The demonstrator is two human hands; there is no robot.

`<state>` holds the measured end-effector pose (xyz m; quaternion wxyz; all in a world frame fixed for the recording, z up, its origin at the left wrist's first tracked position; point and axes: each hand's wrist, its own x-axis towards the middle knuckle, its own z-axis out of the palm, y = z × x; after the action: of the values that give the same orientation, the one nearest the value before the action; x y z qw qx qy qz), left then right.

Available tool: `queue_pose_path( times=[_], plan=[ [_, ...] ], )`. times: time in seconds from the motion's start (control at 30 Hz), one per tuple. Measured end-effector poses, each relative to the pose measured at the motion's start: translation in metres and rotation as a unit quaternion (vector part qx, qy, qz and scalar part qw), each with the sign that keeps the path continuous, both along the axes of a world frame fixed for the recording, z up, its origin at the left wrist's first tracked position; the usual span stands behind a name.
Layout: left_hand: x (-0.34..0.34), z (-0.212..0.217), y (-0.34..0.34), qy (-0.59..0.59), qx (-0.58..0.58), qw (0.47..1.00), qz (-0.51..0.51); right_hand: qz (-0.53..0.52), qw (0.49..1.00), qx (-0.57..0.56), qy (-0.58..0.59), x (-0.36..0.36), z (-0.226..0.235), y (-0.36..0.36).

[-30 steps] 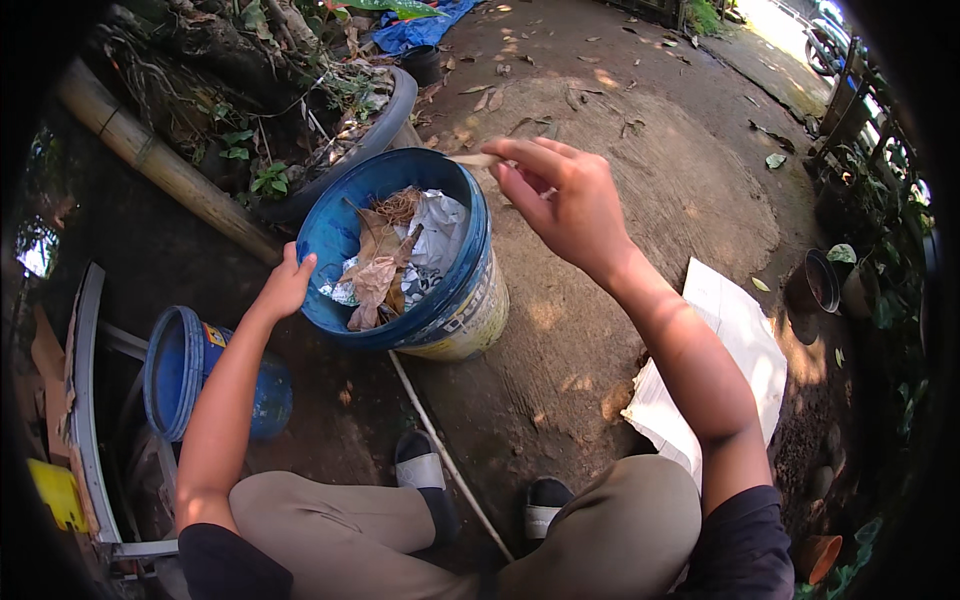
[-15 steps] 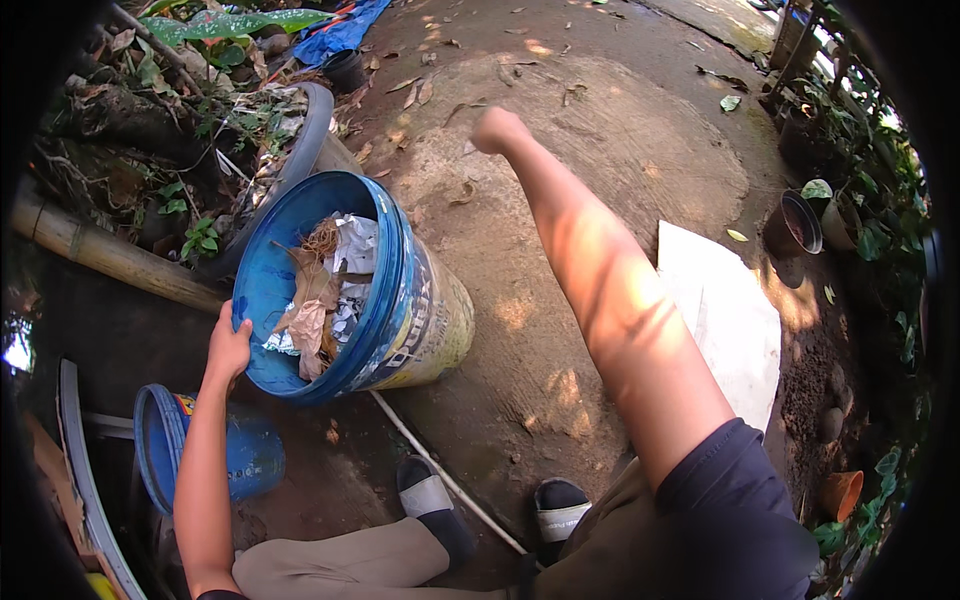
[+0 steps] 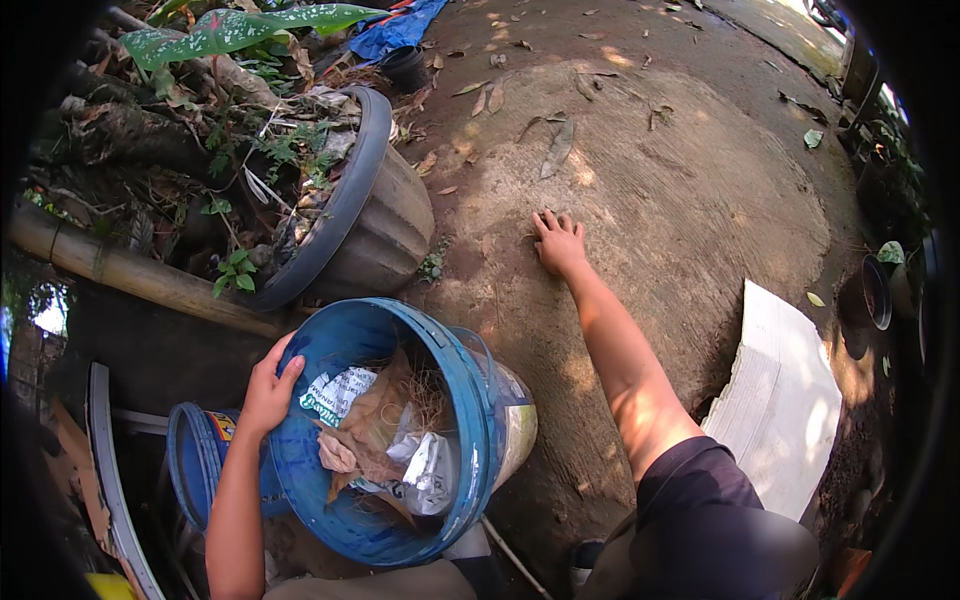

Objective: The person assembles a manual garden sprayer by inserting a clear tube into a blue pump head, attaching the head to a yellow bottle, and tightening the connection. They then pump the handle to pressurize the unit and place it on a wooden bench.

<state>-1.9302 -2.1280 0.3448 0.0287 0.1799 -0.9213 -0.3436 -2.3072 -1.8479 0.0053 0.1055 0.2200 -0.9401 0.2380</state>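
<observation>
A large blue bucket [image 3: 480, 420] leans toward me in front of my legs, its mouth facing up at me. Inside lie crumpled brown paper [image 3: 380, 430], a silvery wrapper [image 3: 430, 475], a white printed wrapper [image 3: 345, 395] and dry straw-like fibres [image 3: 425, 400]. My left hand [image 3: 270, 390] is closed on the bucket's left rim, thumb over the edge. Farther out, my right hand [image 3: 560, 243] reaches down to the concrete [image 3: 690, 200], fingers spread, with nothing visible in them. A long dry leaf [image 3: 558, 148] lies just beyond its fingertips.
A big ribbed planter [image 3: 385, 215] stands beyond the bucket, beside a bamboo pole [image 3: 150, 275]. A smaller blue bucket [image 3: 190, 460] sits at the left. White cardboard [image 3: 780, 400] lies to my right near a dark pot [image 3: 865, 295]. Several dry leaves dot the ground; a blue tarp [image 3: 400, 28] is far back.
My right hand has gone from closed to spread fingers at the ground. The bucket appears nearer to me and tipped more my way, still held by my left hand. The whole view has shifted.
</observation>
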Motion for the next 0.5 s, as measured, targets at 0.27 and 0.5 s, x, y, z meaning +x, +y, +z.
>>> queue_pose_path(
  times=[0.27, 0.5],
  plan=[
    [0.007, -0.002, -0.003, -0.015, 0.072, 0.995, 0.068, 0.092, 0.991, -0.098, 0.008, 0.008, -0.004, -0.058],
    [-0.001, 0.0, 0.004, -0.008, 0.054, 0.996, 0.068, 0.153, 0.983, 0.058, 0.079, 0.026, -0.019, -0.108]
  ],
)
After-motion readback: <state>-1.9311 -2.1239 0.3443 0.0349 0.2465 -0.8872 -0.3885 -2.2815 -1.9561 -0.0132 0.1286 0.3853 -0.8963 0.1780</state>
